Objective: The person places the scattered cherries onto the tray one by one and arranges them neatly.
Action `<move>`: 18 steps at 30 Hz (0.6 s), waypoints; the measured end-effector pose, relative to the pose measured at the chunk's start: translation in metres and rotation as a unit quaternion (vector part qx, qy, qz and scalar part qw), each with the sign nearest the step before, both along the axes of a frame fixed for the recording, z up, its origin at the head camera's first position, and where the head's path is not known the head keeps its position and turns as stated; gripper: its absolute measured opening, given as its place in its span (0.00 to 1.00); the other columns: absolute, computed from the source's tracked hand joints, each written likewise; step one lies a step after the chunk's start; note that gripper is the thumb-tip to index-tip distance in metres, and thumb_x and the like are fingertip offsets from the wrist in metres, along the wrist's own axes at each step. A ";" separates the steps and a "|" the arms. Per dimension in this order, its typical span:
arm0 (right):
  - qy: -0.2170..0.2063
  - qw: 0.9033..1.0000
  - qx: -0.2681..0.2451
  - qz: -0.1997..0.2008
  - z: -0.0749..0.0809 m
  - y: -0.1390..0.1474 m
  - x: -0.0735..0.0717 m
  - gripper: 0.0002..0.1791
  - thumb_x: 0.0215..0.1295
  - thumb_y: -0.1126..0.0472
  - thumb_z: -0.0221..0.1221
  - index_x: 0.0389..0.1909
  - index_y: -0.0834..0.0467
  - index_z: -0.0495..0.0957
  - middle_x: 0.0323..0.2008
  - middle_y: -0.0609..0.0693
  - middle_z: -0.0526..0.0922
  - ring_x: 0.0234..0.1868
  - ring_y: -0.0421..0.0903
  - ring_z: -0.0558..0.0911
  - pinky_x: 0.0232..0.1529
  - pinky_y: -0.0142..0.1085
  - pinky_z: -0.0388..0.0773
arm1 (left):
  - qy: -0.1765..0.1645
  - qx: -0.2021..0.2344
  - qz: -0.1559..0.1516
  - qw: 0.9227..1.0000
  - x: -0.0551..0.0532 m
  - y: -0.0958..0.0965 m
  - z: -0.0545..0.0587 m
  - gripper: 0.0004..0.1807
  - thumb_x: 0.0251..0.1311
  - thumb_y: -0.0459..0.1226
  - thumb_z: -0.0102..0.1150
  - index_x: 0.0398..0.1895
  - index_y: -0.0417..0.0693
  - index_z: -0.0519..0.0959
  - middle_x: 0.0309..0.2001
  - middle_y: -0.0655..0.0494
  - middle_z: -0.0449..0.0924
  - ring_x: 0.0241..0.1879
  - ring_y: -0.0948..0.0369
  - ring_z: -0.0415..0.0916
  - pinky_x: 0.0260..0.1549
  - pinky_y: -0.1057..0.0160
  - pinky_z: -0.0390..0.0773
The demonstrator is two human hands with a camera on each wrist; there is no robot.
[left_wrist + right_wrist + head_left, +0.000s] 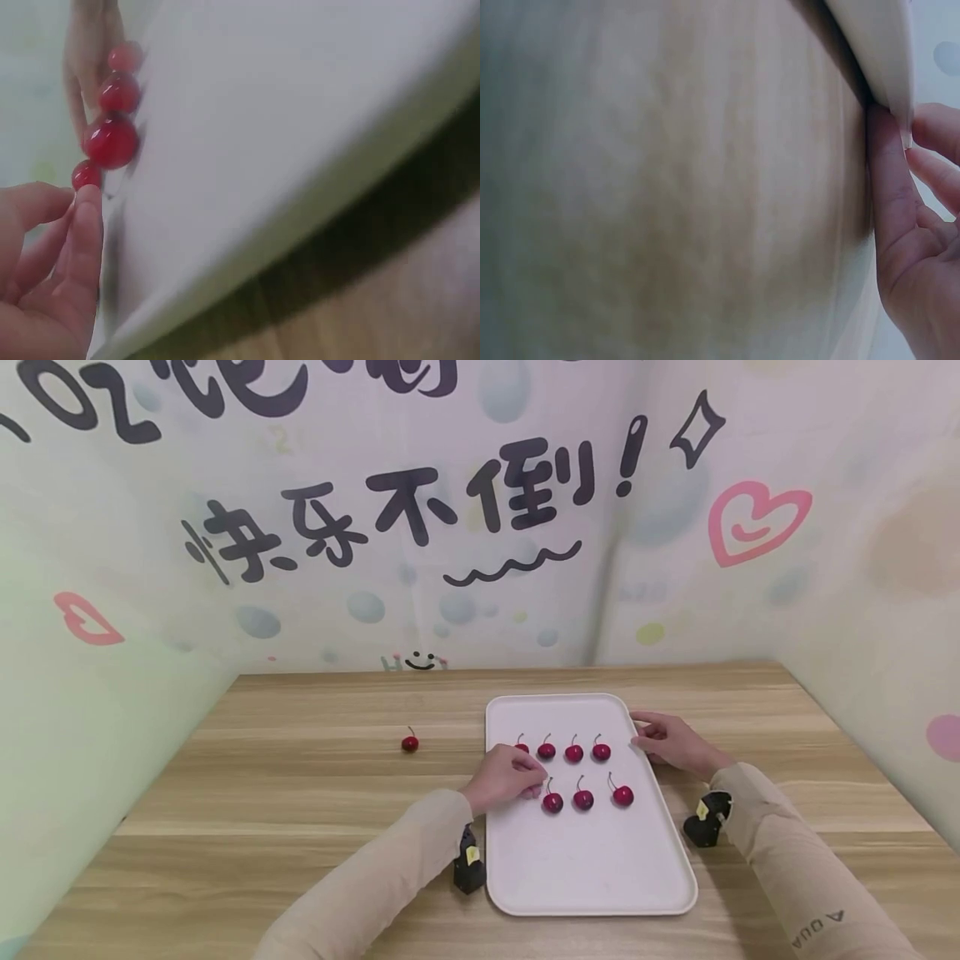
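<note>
A white tray [585, 877] holds two rows of red cherries with stems. My left hand [506, 779] is over its left part, fingers bent, fingertips beside the leftmost cherry [552, 802] of the nearer row. In the left wrist view, thumb and fingertips come close together near a small-looking cherry [86, 175]; whether they pinch a stem is unclear. The left hand partly covers the leftmost cherry [521, 748] of the farther row. At the tray's upper right edge, my right hand [675, 743] grips the rim [877, 52], with one finger low against the table side.
A single cherry [409, 743] lies on the wooden table [337, 793], left of the tray. Printed walls [420, 568] enclose the table's back and sides. Black wrist devices [469, 864] hang beneath both sleeves, close to the tray's sides.
</note>
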State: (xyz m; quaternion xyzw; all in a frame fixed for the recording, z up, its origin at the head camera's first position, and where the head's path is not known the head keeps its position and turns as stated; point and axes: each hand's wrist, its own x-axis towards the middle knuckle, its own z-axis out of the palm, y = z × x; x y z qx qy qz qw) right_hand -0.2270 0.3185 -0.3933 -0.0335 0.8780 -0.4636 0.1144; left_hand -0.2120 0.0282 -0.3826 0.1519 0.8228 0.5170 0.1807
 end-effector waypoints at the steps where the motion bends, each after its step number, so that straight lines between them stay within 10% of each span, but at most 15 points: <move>1: 0.002 1.000 0.001 0.002 0.000 0.000 0.000 0.31 0.63 0.63 0.51 0.63 0.67 0.53 0.43 0.63 0.70 0.40 0.49 0.73 0.41 0.38 0.75 | 0.001 -0.002 -0.002 1.000 -0.001 -0.002 0.001 0.06 0.53 0.33 0.58 0.30 0.39 0.81 0.21 0.53 0.78 0.21 0.63 0.75 0.25 0.69 0.76; 8: 0.006 1.000 0.003 0.005 -0.002 0.001 -0.001 0.30 0.63 0.63 0.51 0.63 0.67 0.53 0.43 0.63 0.70 0.40 0.49 0.73 0.41 0.39 0.75 | 0.037 -0.005 -0.021 0.999 -0.012 -0.029 0.005 0.09 0.56 0.37 0.56 0.34 0.40 0.79 0.25 0.55 0.78 0.25 0.63 0.76 0.29 0.68 0.76; 18: 0.007 1.000 0.007 0.006 0.000 0.000 0.000 0.30 0.63 0.64 0.51 0.63 0.67 0.53 0.43 0.64 0.70 0.40 0.49 0.74 0.41 0.39 0.76 | 0.068 -0.003 0.034 0.997 -0.020 -0.069 0.002 0.08 0.56 0.36 0.55 0.36 0.41 0.79 0.29 0.53 0.78 0.28 0.61 0.74 0.29 0.65 0.76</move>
